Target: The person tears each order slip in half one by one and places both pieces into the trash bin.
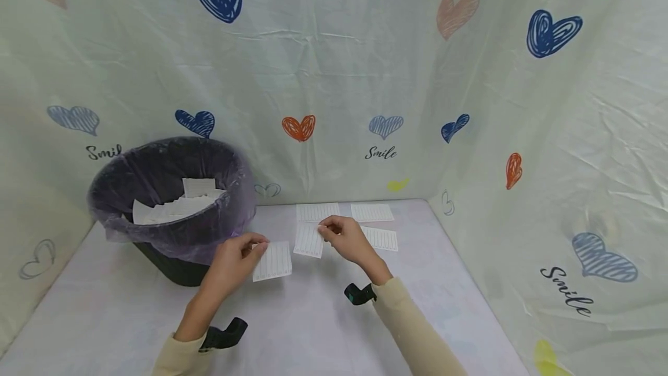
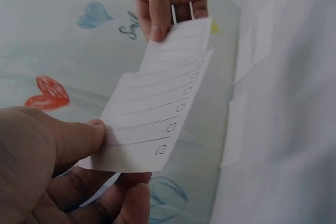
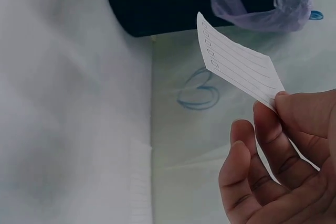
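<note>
My left hand (image 1: 235, 263) pinches a white lined checklist note (image 1: 273, 261) between thumb and fingers, above the table. A second checklist note (image 1: 308, 240) is pinched by a corner in my right hand (image 1: 347, 241), a little farther right. Small square boxes run along one edge of the left note (image 2: 152, 119) in the left wrist view. There the two notes overlap in sight; whether they touch I cannot tell. Three more notes lie at the table's back: one on the left (image 1: 317, 212), one on the right (image 1: 372, 212), and a nearer one (image 1: 381, 238) partly behind my right hand.
Left of my hands stands a dark bin (image 1: 177, 266) lined with a purple plastic bag (image 1: 237, 208). White papers (image 1: 177, 208) are heaped inside it. A cloth with printed hearts (image 1: 344, 74) hangs behind the white table (image 1: 297, 329) and along its sides.
</note>
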{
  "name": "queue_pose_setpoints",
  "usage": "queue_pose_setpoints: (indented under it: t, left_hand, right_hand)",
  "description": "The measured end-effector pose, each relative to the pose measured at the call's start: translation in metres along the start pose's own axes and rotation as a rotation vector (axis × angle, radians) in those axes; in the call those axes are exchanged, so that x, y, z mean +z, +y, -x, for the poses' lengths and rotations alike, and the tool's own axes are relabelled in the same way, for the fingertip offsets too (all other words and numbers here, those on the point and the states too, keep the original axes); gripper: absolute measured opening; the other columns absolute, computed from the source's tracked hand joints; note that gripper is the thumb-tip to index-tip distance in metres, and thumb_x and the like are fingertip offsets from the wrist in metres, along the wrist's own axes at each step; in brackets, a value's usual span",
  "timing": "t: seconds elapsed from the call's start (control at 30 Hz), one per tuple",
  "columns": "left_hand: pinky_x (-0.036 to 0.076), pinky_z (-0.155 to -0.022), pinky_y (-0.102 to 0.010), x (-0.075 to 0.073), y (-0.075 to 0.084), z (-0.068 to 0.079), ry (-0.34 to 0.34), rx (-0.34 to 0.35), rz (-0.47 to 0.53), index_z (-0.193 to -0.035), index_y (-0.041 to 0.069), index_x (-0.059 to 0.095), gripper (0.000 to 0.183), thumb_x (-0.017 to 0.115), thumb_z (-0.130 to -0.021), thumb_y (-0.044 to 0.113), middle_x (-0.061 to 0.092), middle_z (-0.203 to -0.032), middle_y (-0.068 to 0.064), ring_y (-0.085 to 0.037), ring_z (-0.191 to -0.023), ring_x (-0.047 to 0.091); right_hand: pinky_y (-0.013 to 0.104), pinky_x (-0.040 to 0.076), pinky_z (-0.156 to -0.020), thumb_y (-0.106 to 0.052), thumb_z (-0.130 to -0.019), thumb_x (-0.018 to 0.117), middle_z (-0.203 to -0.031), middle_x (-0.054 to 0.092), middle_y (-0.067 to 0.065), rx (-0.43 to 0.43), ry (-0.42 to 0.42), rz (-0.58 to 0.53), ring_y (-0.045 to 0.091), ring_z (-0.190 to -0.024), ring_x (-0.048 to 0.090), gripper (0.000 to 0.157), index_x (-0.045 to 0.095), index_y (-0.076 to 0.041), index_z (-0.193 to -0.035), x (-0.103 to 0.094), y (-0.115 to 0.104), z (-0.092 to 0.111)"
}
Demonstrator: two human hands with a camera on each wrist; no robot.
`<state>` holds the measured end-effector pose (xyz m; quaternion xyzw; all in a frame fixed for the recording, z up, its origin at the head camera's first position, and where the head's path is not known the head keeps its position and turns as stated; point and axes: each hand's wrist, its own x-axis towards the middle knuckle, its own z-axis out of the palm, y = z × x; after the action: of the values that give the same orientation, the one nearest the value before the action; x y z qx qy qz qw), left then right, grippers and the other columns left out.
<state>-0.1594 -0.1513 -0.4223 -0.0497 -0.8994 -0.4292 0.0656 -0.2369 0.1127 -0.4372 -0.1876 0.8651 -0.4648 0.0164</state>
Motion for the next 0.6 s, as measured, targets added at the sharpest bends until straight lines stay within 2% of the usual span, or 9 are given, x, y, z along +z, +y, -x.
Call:
queue_pose_setpoints:
  t: [0.07,0.17,0.3,0.4,0.5,0.57,0.6]
  left_hand:
    - [0.036,-0.059,-0.026,-0.005,0.010,0.002,0.008,0.021,0.001,-0.111,0.005,0.076,0.016,0.068,-0.100,0.014,0.054,-0.078,-0.003,-0.017,-0.072,0.047]
    - [0.037,-0.058,-0.026,-0.015,0.026,0.006,0.038,0.072,0.015,-0.109,0.005,0.076,0.015,0.069,-0.099,0.014,0.061,-0.082,-0.005,-0.016,-0.071,0.048]
    - [0.040,-0.056,-0.025,-0.031,0.040,0.010,0.100,0.149,0.042,-0.110,0.008,0.076,0.015,0.069,-0.100,0.017,0.073,-0.091,-0.007,-0.013,-0.067,0.049]
    - [0.038,-0.054,-0.025,-0.044,0.047,0.013,0.158,0.201,0.032,-0.110,0.009,0.076,0.015,0.069,-0.100,0.018,0.072,-0.080,-0.004,-0.009,-0.061,0.046]
    - [0.035,-0.049,-0.025,-0.060,0.052,0.016,0.213,0.250,0.007,-0.110,0.009,0.075,0.014,0.069,-0.100,0.016,0.060,-0.064,0.000,-0.005,-0.053,0.039]
    - [0.034,-0.046,-0.024,-0.071,0.054,0.016,0.240,0.270,-0.006,-0.111,0.009,0.075,0.014,0.069,-0.099,0.014,0.061,-0.063,-0.001,-0.004,-0.051,0.039]
    - [0.036,-0.046,-0.024,-0.076,0.054,0.016,0.252,0.279,-0.014,-0.113,0.009,0.074,0.016,0.070,-0.099,0.014,0.067,-0.068,-0.004,-0.002,-0.053,0.043]
  right_hand:
    - [0.025,0.052,-0.066,-0.016,-0.102,0.065,-0.088,0.071,0.005,-0.023,0.000,0.004,0.027,-0.082,0.068,0.015,0.075,-0.006,-0.107,-0.003,-0.007,-0.003]
    - [0.025,0.052,-0.066,-0.016,-0.102,0.065,-0.087,0.071,0.006,-0.056,0.007,0.012,0.018,-0.079,0.066,0.015,0.075,-0.005,-0.107,-0.008,-0.018,-0.009]
    - [0.026,0.051,-0.066,-0.017,-0.102,0.066,-0.088,0.072,0.005,-0.092,0.017,0.024,0.013,-0.078,0.065,0.015,0.075,-0.007,-0.107,-0.014,-0.033,-0.015]
    - [0.026,0.052,-0.067,-0.018,-0.101,0.066,-0.090,0.073,0.005,-0.119,0.020,0.042,0.013,-0.080,0.065,0.015,0.076,-0.008,-0.108,-0.015,-0.044,-0.019]
    - [0.026,0.052,-0.068,-0.019,-0.102,0.066,-0.093,0.074,0.005,-0.148,0.015,0.057,0.012,-0.081,0.065,0.016,0.076,-0.008,-0.109,-0.017,-0.054,-0.024]
    - [0.026,0.052,-0.068,-0.019,-0.102,0.066,-0.094,0.074,0.005,-0.166,0.007,0.057,0.012,-0.081,0.065,0.017,0.076,-0.008,-0.109,-0.019,-0.062,-0.028]
    - [0.025,0.052,-0.069,-0.019,-0.102,0.066,-0.095,0.074,0.005,-0.174,0.004,0.057,0.012,-0.082,0.065,0.017,0.076,-0.008,-0.110,-0.020,-0.066,-0.030]
